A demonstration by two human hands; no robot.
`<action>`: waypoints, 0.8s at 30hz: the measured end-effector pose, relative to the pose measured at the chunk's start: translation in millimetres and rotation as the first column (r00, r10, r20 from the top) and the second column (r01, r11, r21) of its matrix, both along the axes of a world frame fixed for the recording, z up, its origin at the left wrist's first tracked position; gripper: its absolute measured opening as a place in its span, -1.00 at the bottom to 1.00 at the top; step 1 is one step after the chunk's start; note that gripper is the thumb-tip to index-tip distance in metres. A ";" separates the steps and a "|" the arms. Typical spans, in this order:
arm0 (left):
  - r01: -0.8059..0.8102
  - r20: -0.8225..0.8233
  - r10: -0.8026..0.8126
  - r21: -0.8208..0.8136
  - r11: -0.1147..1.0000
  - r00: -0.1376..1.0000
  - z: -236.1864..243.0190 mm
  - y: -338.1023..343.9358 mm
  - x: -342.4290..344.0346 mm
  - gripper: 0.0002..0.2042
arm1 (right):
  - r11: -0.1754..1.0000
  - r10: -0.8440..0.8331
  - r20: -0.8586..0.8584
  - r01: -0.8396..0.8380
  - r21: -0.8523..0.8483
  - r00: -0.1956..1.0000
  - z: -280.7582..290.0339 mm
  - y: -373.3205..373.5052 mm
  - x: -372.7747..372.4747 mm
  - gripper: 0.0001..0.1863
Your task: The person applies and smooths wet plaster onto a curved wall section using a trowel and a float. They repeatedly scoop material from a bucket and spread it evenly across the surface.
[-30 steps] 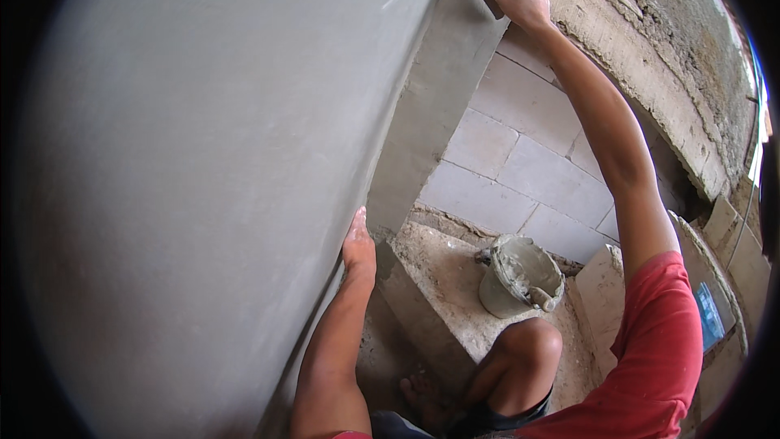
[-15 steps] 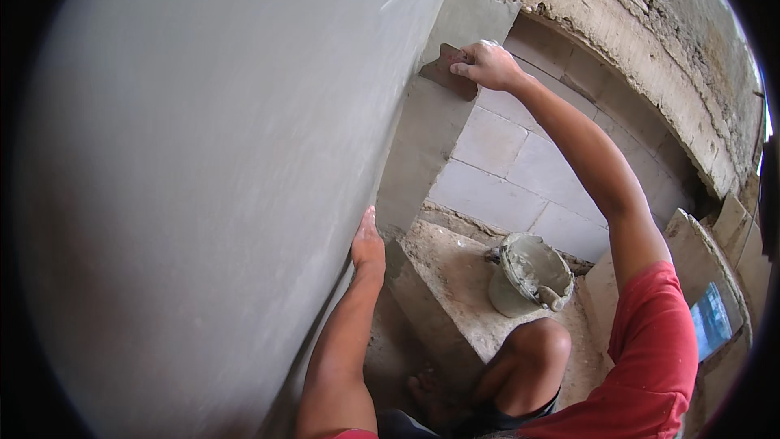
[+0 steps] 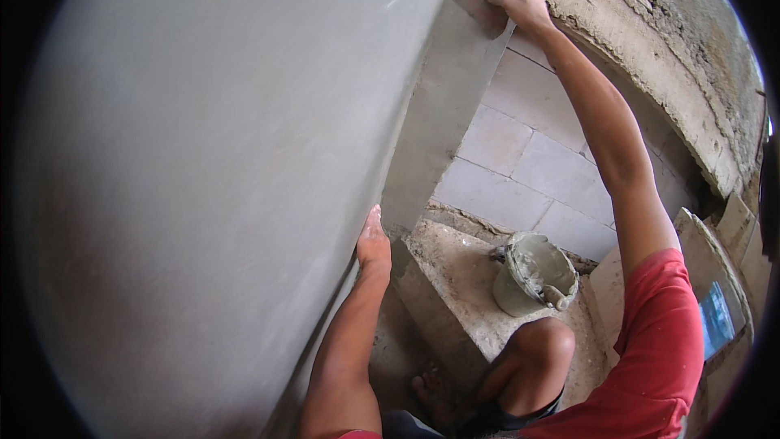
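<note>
My right hand reaches up along a narrow strip of smooth grey plaster. Between its thumb and fingers it pinches a thin, dark scraper blade with curved sides. The blade lies against the plaster near the strip's upper end. Lower down, my left hand presses on the large grey plastered wall beside its corner with the strip. Its fingers are stretched out and point upward, partly hidden by one another, and I see nothing held in them.
A mortar-smeared bucket with a tool handle at its rim stands on a dusty ledge by my bent knee. Pale blocks form the wall behind. Overhead runs a rough concrete beam. Boards and a blue packet are at right.
My right hand has slid the scraper blade up the plaster strip to its upper end, my arm stretching out further. My left hand stays at nearly the same spot on the wall.
</note>
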State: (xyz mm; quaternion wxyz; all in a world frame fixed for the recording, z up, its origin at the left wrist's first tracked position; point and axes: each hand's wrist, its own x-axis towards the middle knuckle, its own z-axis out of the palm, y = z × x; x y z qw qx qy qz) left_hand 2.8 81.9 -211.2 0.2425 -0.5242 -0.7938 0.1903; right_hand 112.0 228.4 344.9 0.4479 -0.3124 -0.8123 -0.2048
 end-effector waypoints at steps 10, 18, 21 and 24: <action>-0.013 -0.053 0.013 -0.003 1.000 0.999 -9.7 7.3 -3.0 -0.39 | 0.970 0.245 0.290 -0.233 -0.075 0.925 -64.0 -35.1 17.4 -0.52; -0.012 -0.019 0.011 -0.018 1.000 1.000 -4.0 0.4 -0.1 -0.41 | 0.977 0.127 0.417 -0.040 -0.210 0.900 -92.7 -22.0 -1.5 -0.52; -0.011 -0.027 0.011 -0.011 1.000 1.000 -2.6 -1.0 -0.2 -0.42 | 0.985 0.111 0.192 -0.083 -0.148 0.975 -64.9 -1.9 -3.2 -0.52; -0.001 -0.020 0.001 -0.002 1.000 1.000 -3.0 0.3 -1.3 -0.42 | 0.995 0.097 0.032 -0.096 -0.023 0.995 -19.3 12.6 6.9 -0.46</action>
